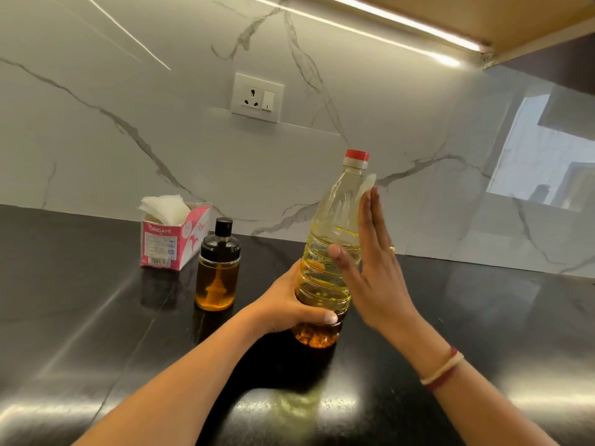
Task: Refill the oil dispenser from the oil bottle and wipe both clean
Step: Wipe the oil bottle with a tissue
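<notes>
Black counter (96, 333): left hand (289, 304) grips the oil bottle (335, 220) low, right hand (370, 262) (fingers straight) presses tissue (368, 185) to it.

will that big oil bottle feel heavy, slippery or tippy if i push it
Probably hefty: oil fills much of the oil bottle. Tall and narrow, so likely to tip if pushed up high; the left hand holds it low. Possibly slick, since the right hand presses a tissue on it; the ribs should aid grip.
</notes>
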Tool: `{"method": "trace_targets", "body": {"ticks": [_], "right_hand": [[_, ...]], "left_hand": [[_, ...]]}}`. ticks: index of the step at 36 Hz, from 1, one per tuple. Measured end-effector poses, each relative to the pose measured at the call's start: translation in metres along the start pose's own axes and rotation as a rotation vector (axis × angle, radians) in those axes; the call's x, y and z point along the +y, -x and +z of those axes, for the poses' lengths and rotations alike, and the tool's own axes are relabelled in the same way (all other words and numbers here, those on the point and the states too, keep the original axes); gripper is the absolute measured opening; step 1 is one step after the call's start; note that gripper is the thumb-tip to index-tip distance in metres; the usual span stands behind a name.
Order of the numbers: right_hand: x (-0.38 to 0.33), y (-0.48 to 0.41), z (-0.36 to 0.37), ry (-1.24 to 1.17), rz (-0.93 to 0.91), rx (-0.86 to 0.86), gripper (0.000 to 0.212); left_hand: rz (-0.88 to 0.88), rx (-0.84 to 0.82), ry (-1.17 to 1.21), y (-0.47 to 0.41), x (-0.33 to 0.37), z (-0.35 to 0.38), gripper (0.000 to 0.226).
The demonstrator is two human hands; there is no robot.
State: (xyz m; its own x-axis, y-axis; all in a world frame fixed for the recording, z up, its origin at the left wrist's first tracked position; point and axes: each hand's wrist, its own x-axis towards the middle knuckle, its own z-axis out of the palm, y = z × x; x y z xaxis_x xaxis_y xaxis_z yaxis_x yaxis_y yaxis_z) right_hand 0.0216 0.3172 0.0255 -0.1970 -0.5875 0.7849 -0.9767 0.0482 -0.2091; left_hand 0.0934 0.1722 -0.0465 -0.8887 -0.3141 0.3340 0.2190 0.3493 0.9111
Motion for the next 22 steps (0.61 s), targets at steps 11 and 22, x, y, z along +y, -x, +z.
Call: {"method": "trace_targets", "body": {"ticks": [11, 22], "right_hand": [[-0.018, -0.015, -0.002, -0.311, 0.197, 0.085, 0.101], [-0.017, 0.014, -0.011, -0.711, 0.355, -0.020, 0.087]], "left_hand": [[-0.028, -0.008, -0.018, -0.001, -0.002, -0.001, 0.095], [-0.035, -0.018, -0.014, -0.001, -0.003, 0.000, 0.097]]}}
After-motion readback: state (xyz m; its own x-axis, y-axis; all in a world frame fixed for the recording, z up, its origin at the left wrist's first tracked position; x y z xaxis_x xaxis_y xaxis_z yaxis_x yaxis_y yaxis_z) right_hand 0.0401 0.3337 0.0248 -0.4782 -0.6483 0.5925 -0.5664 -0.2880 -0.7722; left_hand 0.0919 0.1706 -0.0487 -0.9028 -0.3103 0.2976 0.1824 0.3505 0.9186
